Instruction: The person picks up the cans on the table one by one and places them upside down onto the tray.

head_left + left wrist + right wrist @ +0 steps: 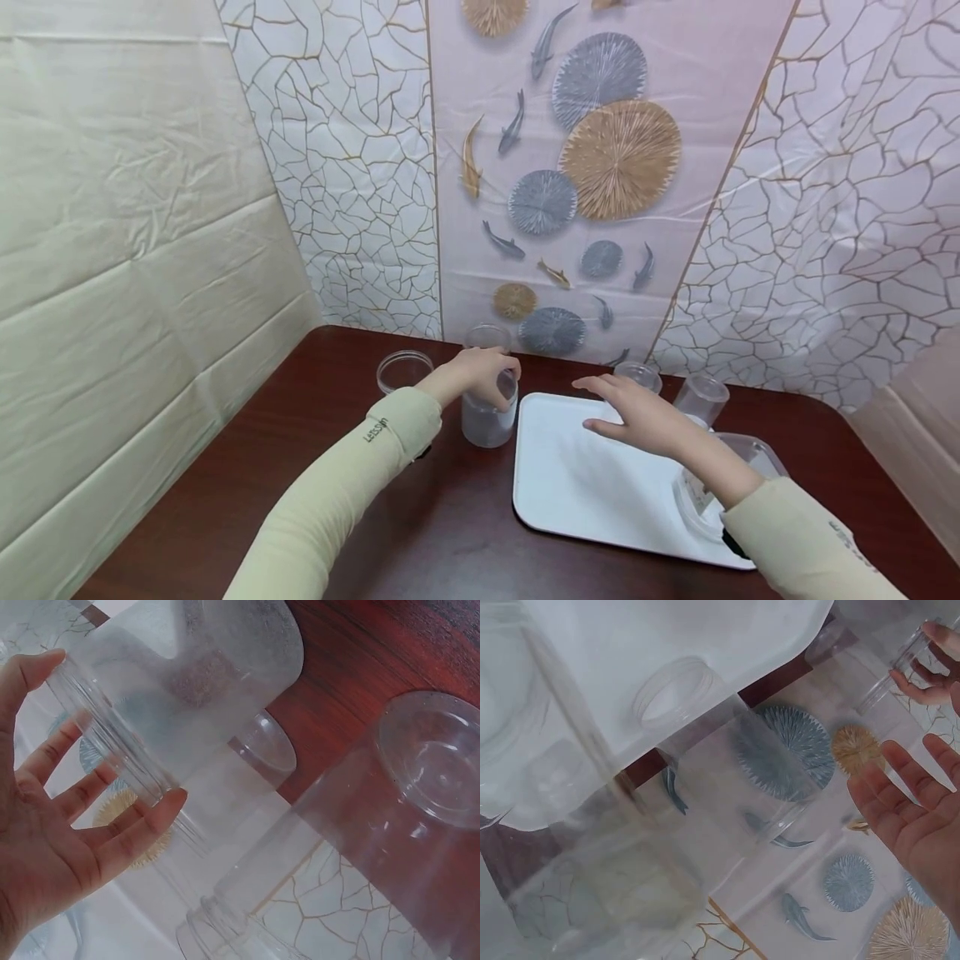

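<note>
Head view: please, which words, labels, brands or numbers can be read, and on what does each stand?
"Lets...", ending unclear: left sleeve.
Right sleeve: lettering, too blurred to read.
Container at the tray's right end: marks, too small.
Held jar: nothing readable.

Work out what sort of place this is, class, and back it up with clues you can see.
Probably a makeshift tabletop workspace indoors: creased, fish-patterned sheeting forms the backdrop behind a dark table, with clear containers and a white tray.
</note>
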{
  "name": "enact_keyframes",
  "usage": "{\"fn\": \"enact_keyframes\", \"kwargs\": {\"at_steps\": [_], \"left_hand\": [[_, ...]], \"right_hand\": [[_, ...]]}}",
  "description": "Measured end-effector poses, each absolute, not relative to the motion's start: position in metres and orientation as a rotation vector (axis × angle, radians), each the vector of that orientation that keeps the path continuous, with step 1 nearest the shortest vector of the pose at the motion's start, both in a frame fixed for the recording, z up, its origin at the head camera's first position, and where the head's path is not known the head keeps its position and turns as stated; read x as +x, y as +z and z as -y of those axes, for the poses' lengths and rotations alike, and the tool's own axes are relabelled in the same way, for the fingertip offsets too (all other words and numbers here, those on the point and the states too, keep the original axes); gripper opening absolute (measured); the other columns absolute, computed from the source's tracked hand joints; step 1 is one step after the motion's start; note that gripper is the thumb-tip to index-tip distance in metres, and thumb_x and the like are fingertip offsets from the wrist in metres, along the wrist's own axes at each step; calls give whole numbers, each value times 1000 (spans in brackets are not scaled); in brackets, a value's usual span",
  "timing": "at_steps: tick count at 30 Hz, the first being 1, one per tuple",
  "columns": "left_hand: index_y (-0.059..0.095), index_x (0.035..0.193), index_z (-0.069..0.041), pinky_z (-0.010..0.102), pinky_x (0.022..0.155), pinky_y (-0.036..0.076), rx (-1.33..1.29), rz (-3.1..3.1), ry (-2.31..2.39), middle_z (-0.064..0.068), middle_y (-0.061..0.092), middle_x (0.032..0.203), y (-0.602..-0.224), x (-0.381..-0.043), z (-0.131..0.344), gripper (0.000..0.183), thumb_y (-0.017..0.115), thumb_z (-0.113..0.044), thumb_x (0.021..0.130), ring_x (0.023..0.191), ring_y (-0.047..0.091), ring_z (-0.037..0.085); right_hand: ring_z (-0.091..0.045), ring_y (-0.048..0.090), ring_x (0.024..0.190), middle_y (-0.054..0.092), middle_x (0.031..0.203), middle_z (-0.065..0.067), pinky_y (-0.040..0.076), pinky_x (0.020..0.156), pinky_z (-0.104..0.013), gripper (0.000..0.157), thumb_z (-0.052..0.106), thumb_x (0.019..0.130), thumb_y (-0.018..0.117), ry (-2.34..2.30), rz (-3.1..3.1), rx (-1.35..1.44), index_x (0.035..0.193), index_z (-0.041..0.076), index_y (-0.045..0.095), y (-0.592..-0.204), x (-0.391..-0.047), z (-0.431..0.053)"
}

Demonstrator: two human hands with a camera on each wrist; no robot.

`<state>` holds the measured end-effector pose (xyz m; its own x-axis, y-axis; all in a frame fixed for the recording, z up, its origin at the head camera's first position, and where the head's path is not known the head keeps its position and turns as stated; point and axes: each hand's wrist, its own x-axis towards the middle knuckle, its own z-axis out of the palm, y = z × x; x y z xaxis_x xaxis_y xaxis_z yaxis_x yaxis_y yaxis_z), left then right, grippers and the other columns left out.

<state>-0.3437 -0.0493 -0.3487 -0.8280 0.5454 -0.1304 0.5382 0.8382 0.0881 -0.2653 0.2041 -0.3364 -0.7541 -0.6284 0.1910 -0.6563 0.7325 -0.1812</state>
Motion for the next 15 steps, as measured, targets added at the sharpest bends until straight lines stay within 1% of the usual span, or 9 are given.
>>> {"fn": "enact_keyframes", "kwargs": {"at_steps": [8,15], "left_hand": [[58,121,-25,41,94,47,909,-2866,95,2,56,123,-339,-344,61,48,73,-35,76,112,55,24],[57,119,-24,43,95,45,959,-2913,162,4,51,132,-332,-343,69,48,73,-35,76,114,54,24]], "right_hand": [[-37,56,112,59,124,-18,48,90,-52,49,23,88,65,361,2797,1064,130,3,51,-336,-268,-205],[-38,56,113,59,125,-18,47,91,-53,49,23,88,65,377,2811,1054,130,3,50,-334,-267,-204]]}}
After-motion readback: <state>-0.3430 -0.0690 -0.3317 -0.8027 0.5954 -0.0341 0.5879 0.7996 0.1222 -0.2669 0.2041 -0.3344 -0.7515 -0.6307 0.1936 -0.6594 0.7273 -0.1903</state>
